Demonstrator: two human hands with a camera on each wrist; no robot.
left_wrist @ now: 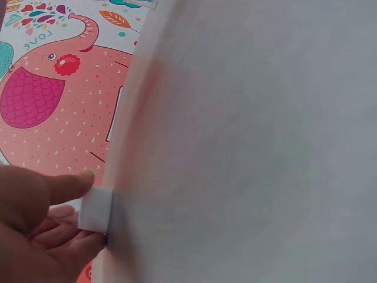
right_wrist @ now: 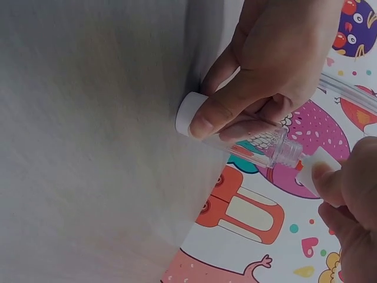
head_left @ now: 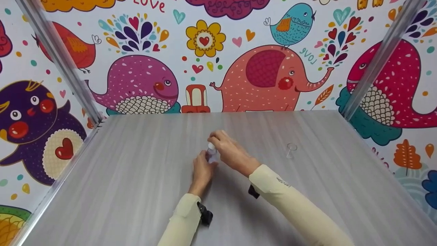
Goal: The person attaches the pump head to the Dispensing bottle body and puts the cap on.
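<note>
My left hand (head_left: 203, 169) holds a small clear bottle (head_left: 212, 156) near the table's middle. In the right wrist view the bottle has a threaded clear neck (right_wrist: 288, 153) and a white base (right_wrist: 188, 113), its end close to the table. The left thumb lies along that base. In the left wrist view the left hand (left_wrist: 47, 227) has the white base (left_wrist: 95, 210) between thumb and fingers. My right hand (head_left: 233, 150) pinches a white cap (right_wrist: 317, 171) at the bottle's mouth. A small orange-red part (right_wrist: 300, 165) shows between cap and neck.
A clear round-rimmed piece, like a transparent cover (head_left: 291, 150), stands on the grey table (head_left: 136, 177) to the right of the hands. Metal posts (head_left: 65, 65) and printed cartoon walls (head_left: 201, 82) border the table at the back and sides.
</note>
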